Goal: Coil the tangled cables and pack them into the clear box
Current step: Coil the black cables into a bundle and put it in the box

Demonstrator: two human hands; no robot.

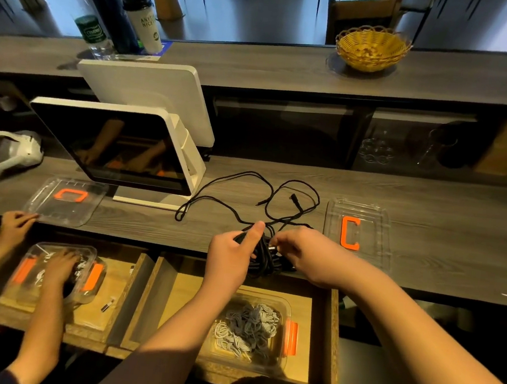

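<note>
Clear plastic box point(250, 332) with grey cables sits in drawer below black cable bundle point(265, 257). Left hand point(233, 252) clutches bundle, right hand point(305, 253) pinches plug end; keep loops even. Loose tail point(246, 191) trails beyond.

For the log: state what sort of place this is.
Probably a café or shop service counter: a point-of-sale screen on the counter, drink cups and bottles and a wicker basket on the raised ledge.

Both hands point(233, 252) point(311, 254) around black cable point(265, 257) coil
</note>
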